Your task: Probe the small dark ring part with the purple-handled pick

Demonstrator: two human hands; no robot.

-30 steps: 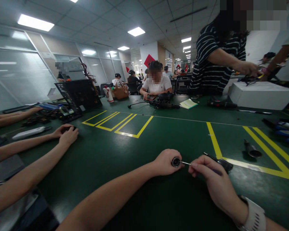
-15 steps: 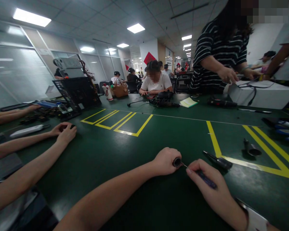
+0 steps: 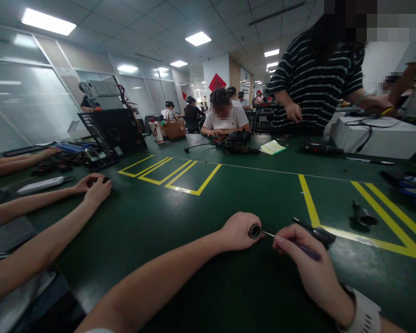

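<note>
Steel might slip: the thin screwdriver (image 3: 293,244), gripped in the curled right hand (image 3: 312,268), could skid off the small black round part (image 3: 254,231) and jab a finger. That part sat pinched in the closed left hand (image 3: 237,231), near centre, just left of the right hand.

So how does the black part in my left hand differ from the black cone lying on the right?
The black part is gripped in the left hand, a thin tool at its open end; the black cone lies untouched on the table. The cone looks longer and tapered, the part stubby. Both are black.
</note>
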